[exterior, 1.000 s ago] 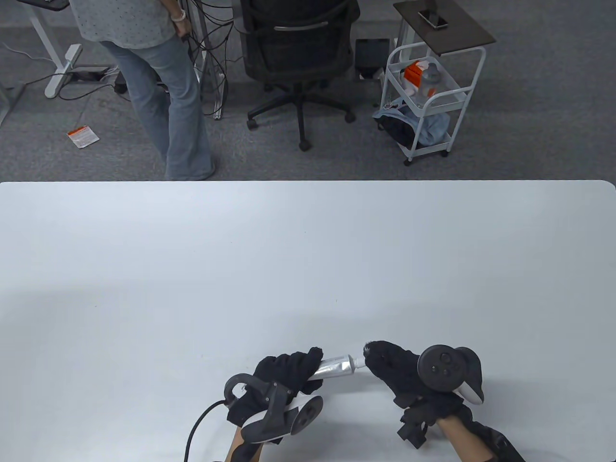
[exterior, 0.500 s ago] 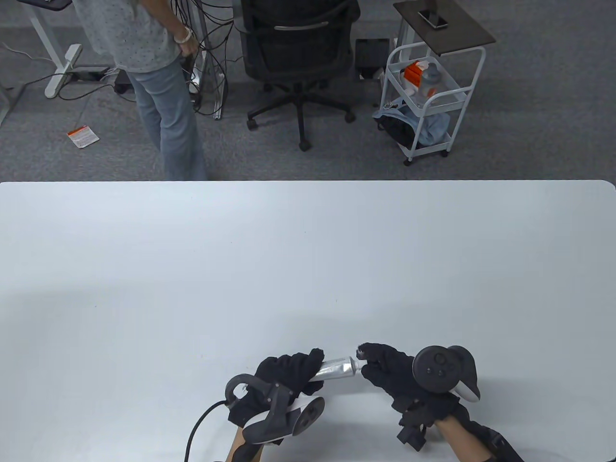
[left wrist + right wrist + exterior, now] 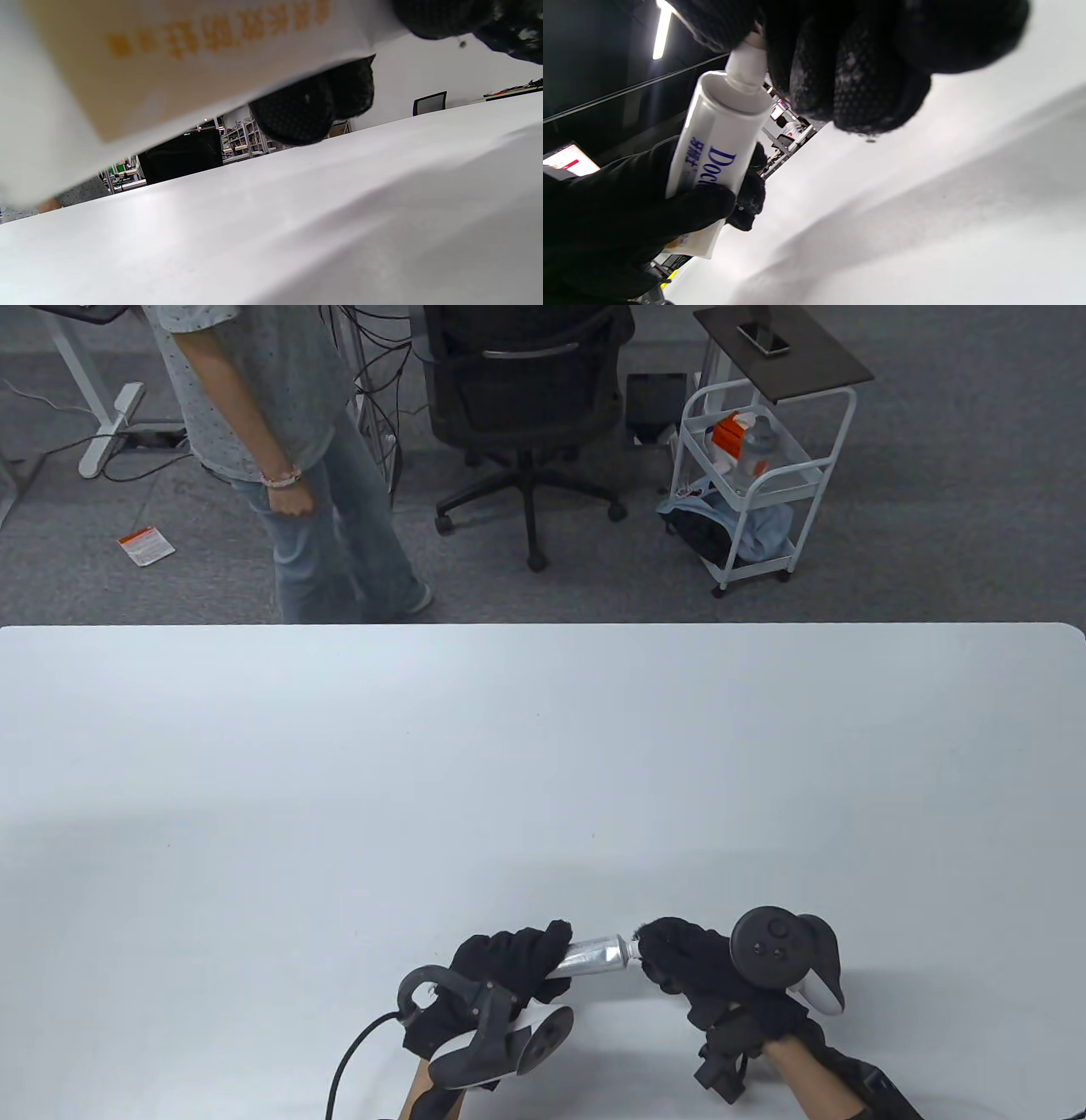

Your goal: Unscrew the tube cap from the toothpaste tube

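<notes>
The toothpaste tube (image 3: 596,956) is held above the white table (image 3: 543,780) near its 6 o'clock edge, lying roughly level, with its nozzle end pointing toward 3 o'clock. The left hand (image 3: 501,963) grips the rear half of the tube, its gloved fingers wrapped and clamped around the body; in the right wrist view the same hand (image 3: 628,203) closes over the lower part of the tube (image 3: 712,148), below the blue lettering. The right hand (image 3: 687,963) sits at the 3 o'clock end of the tube, its fingers bunched together around the cap (image 3: 746,63), which shows as a short white neck vanishing between the thumb and fingertips (image 3: 857,84). The cap itself is mostly hidden by the glove, so whether it is seated on its thread or partly loosened cannot be told. In the left wrist view the tube (image 3: 169,72) fills the top of the frame as a blurred white and orange surface, with gloved fingertips (image 3: 305,110) curled beneath it above the table (image 3: 297,220).
</notes>
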Demonstrator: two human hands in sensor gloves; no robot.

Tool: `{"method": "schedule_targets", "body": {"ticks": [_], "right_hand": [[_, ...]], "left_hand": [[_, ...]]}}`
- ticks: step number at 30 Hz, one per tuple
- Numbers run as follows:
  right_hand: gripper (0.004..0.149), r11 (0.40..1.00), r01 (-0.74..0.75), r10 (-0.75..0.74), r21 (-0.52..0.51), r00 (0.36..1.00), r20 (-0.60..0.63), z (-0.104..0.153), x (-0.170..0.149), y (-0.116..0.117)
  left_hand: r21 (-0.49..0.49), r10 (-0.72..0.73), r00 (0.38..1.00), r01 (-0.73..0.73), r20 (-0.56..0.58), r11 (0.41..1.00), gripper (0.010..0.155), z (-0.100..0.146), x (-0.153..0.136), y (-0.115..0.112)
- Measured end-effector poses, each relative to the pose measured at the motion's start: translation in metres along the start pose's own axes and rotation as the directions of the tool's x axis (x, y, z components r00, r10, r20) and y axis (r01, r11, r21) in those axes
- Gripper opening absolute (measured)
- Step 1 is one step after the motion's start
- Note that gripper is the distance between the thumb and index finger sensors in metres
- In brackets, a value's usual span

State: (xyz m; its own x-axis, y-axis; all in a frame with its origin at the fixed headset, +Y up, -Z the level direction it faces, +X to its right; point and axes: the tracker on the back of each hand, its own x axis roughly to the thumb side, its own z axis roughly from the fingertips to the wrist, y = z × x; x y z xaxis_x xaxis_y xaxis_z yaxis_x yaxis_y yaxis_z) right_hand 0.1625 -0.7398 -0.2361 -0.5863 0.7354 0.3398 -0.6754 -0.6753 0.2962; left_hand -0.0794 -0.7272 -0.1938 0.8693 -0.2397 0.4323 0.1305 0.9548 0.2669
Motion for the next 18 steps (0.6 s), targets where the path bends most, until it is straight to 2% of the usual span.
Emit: {"method": "schedule_targets", "body": {"ticks": [6,8,10,14,18], "right_hand": [[0.053,1.0,-0.013,0.013,0.01,0.999,0.03,-0.001,0.0,-0.002],[0.066,1.0,-0.022,0.022,0.009,1.0,0.011,-0.001,-0.003,-0.002],[0.071,1.0,-0.017,0.017,-0.008,1.0,-0.016,0.0,-0.007,-0.002],[0.06,0.998,0.066,-0.066,0.001,0.995,-0.072,-0.001,-0.011,0.0],[0.049,0.999,0.05,-0.049,0.018,0.997,-0.064,-0.002,-0.008,0.002]], "left_hand": [[-0.012,-0.01,1.0,0.01,-0.005,1.0,0.071,0.0,0.0,-0.001],[-0.014,-0.011,1.0,0.011,-0.004,1.0,0.071,0.0,0.0,-0.001],[-0.014,-0.011,1.0,0.011,-0.004,1.0,0.071,0.0,0.0,-0.001],[-0.011,-0.014,1.0,0.014,-0.004,1.0,0.071,-0.001,0.001,-0.001],[-0.01,-0.009,1.0,0.009,0.0,1.0,0.071,-0.001,0.001,-0.001]]}}
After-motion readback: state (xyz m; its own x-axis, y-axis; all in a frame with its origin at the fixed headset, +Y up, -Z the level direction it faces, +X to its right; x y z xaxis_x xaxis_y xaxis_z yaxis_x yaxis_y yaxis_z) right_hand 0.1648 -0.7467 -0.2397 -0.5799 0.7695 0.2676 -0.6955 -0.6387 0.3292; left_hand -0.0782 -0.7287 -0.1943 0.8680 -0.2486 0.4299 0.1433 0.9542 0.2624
